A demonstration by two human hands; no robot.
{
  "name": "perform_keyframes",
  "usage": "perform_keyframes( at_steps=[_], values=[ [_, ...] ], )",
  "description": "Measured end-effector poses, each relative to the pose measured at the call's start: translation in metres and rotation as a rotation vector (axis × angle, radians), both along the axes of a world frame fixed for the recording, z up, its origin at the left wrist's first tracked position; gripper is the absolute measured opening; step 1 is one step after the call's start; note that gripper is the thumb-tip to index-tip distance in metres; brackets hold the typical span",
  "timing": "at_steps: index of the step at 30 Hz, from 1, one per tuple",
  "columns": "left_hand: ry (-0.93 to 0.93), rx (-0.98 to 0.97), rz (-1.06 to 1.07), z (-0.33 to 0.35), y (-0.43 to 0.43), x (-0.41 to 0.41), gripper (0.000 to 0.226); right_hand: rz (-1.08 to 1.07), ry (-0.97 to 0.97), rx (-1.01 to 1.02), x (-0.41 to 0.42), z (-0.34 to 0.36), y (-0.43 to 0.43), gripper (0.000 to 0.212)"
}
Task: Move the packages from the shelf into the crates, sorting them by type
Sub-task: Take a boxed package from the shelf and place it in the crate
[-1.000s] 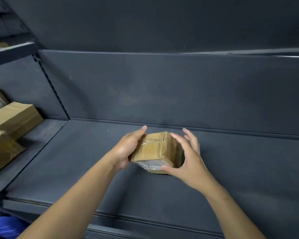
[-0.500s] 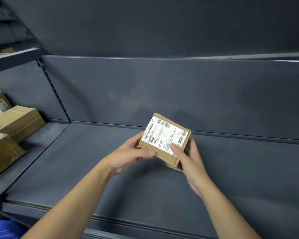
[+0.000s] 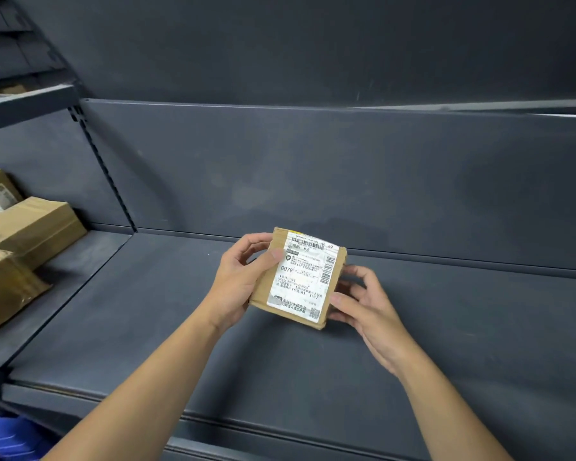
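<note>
Both hands are grasping the small flat brown cardboard box (image 3: 298, 282). The left hand (image 3: 243, 284) lays its thumb on the front face and curls its fingers round the left edge. The right hand (image 3: 363, 302) pinches the lower right edge, thumb in front and fingers behind. Neither palm looks to be under the load.

Beneath them runs the dark grey metal shelf (image 3: 296, 377). The box hangs in the air above its middle, nearer the back edge than the front, touching nothing but the hands. A drop from here would land on that board. The likeliest cause is one hand letting go for the carry while the other has only an edge grip.

Past the shelf's left edge, in the neighbouring bay, sit the stacked brown cardboard parcels (image 3: 34, 227), the lowest one crumpled and lying close to the front edge. Only a corner of the blue plastic crate (image 3: 4, 437) shows, below the shelf's front left corner. A swing leftward and down toward it could brush that stack and knock a parcel off.

The box is held tilted, with its broad face and white printed shipping label (image 3: 310, 271) turned toward the camera. Sorting depends on judging the type correctly, and the left thumb lies at the label's edge. A hasty read could send the box to the wrong crate, and no second crate is in view to check against.
</note>
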State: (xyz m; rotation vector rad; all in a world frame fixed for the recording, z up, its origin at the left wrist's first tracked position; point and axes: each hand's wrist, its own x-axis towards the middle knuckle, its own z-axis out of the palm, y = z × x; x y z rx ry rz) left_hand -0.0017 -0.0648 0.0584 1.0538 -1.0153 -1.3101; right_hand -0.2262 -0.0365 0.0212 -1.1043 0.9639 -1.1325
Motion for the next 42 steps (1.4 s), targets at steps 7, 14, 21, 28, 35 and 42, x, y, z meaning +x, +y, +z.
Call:
perform_keyframes(
  at_steps=[7,14,21,28,35,42],
  values=[
    [-0.064,0.043,-0.222,-0.006,0.005,0.016,0.049,-0.045,0.0,-0.032,-0.003,0.0,-0.002,0.064],
    [-0.026,0.071,-0.12,-0.008,0.005,0.026,0.054,-0.149,0.744,-0.61,-0.003,-0.008,0.007,0.102],
    [-0.09,0.092,-0.222,-0.001,0.01,0.026,0.042,-0.396,1.177,-1.259,0.001,-0.035,-0.007,0.1],
    [0.076,0.099,-0.193,-0.01,0.001,0.031,0.059,-0.312,0.331,-0.367,0.032,0.0,0.008,0.078],
    [0.142,0.057,-0.25,-0.01,-0.001,0.014,0.052,-0.142,-0.262,0.142,0.055,-0.005,0.015,0.083],
    [0.028,0.058,-0.196,-0.009,-0.005,0.01,0.077,-0.135,-0.185,0.22,0.047,-0.005,0.017,0.068]
  ],
)
